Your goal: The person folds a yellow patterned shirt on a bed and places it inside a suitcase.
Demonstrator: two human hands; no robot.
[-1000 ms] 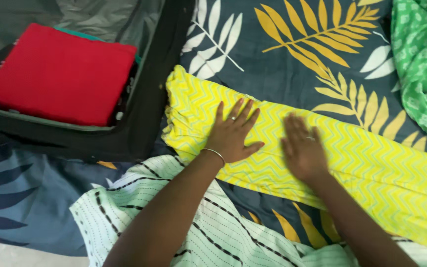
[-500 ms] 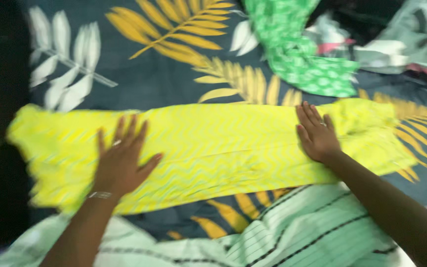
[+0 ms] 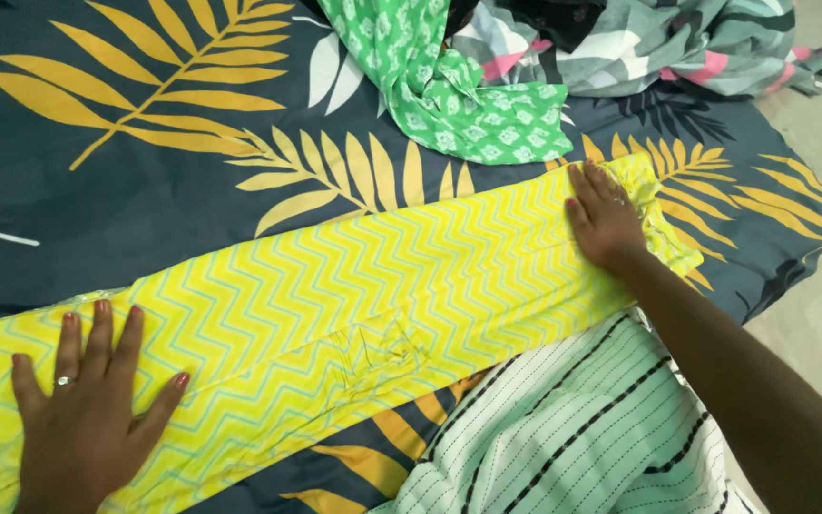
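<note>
Head view: left hand (image 3: 88,409) spread flat on yellow cloth (image 3: 354,295), near left; right hand (image 3: 603,219) flat, fingers together, on its far right end; green cloth (image 3: 449,95) beyond.

yellow zigzag cloth (image 3: 354,305) | long folded strip | flat, diagonal on leaf-print bedsheet (image 3: 145,181)

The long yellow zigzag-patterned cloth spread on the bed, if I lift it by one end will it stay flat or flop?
The long yellow zigzag-patterned cloth would probably flop and drape: it looks thin, with small wrinkles mid-length and a gathered end by the right hand. It seems light, lying flat under the open left hand. Pushed, it would likely bunch on the dark leaf-print bedsheet rather than slide whole.
</note>
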